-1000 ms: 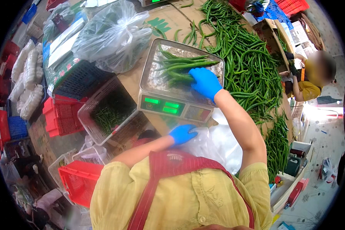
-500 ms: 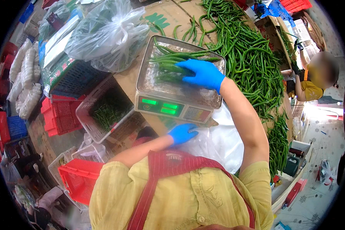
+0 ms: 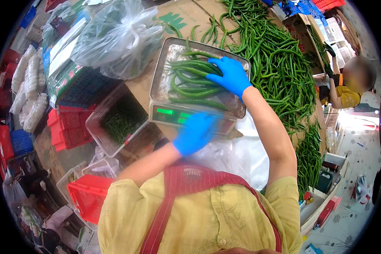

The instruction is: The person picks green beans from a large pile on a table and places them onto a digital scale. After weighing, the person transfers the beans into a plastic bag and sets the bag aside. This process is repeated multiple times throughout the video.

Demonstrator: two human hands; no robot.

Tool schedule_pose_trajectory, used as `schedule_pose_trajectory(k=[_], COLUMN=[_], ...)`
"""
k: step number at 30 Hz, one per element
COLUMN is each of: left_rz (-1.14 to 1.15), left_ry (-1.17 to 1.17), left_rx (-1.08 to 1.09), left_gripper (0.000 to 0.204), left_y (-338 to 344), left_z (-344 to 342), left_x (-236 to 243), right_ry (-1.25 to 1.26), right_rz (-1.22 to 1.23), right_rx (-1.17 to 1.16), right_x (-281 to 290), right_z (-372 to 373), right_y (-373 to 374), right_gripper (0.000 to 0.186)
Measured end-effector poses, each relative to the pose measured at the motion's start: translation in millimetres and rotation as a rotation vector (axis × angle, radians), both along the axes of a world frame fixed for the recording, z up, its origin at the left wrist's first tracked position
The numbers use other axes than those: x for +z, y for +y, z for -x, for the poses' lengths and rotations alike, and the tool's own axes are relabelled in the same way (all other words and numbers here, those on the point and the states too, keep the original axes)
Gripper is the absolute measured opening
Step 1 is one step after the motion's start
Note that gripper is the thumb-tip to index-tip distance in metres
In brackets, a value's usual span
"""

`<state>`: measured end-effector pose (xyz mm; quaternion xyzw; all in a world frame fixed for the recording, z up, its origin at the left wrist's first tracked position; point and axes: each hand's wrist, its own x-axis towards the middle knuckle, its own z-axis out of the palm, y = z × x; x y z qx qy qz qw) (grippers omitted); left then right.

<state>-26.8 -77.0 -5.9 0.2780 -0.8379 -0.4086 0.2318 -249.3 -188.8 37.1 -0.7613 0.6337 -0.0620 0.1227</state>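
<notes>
Long green chili peppers [image 3: 193,82] lie in the shallow metal tray [image 3: 163,78] of the weighing scale on the bench. Right hand [image 3: 231,75] rests on them, fingers spread. Left hand [image 3: 195,133] is blurred; I cannot tell its fingers. Pressing may falsify the weight.

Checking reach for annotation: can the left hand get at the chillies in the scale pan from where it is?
Probably yes. The left hand hovers at the scale front, just short of the pan, with nothing between. The right hand covers only the right part of the chillies; the left part lies open.
</notes>
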Motion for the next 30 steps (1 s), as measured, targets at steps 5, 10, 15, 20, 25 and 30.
schedule_pose_trajectory(k=[5, 10, 15, 20, 25, 30], left_rz=[0.361, 0.365, 0.367, 0.339, 0.329, 0.393], left_ry=[-0.142, -0.200, -0.195, -0.174, -0.152, -0.096], left_rx=[0.156, 0.134, 0.121, 0.133, 0.140, 0.140], left_gripper=[0.056, 0.054, 0.053, 0.052, 0.050, 0.042], left_y=[-45.7, -40.8, -38.5, -45.0, -56.0, -64.3], left_z=[3.8, 0.0, -5.8, -1.7, 0.3, 3.9], left_x=[25.1, 14.5, 7.8, 7.0, 10.7, 11.0], right_ry=[-0.432, -0.356, -0.237, -0.389, -0.356, -0.234], right_rz=[-0.066, 0.105, 0.436, 0.002, 0.025, 0.489], right_rx=[-0.169, -0.237, -0.050, -0.030, 0.087, -0.092], right_x=[-16.6, -21.5, -5.5, -19.5, -3.4, 21.4], right_z=[23.4, 32.3, 32.4, 34.2, 20.0, 23.3], right_y=[13.3, 21.3, 6.0, -2.4, 10.4, 50.7], right_gripper=[0.036, 0.027, 0.037, 0.043, 0.036, 0.031])
